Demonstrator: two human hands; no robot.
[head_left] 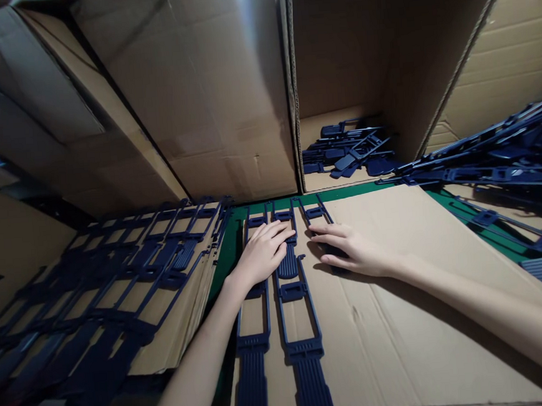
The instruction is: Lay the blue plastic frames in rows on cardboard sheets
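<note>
Dark blue plastic frames with ribbed flat ends lie in columns on a cardboard sheet [403,336]. My left hand [263,250] reaches across the left column, its fingers and thumb closed about the neck of the upper middle frame [287,264]. Just to the right, my right hand [344,247] has fingers and thumb around the lower part of another frame [315,212], whose top end shows beyond the fingertips. Its lower end is mostly covered by the hand. Nearer me lie two more frames, a left one [253,339] and a right one [302,335].
Rows of similar frames [129,258] cover a cardboard stack at the left. An open cardboard box [347,47] at the back holds a loose heap of frames [351,150]. Another tangled pile [505,147] spreads at the right. Green tabletop [230,250] shows between the sheets.
</note>
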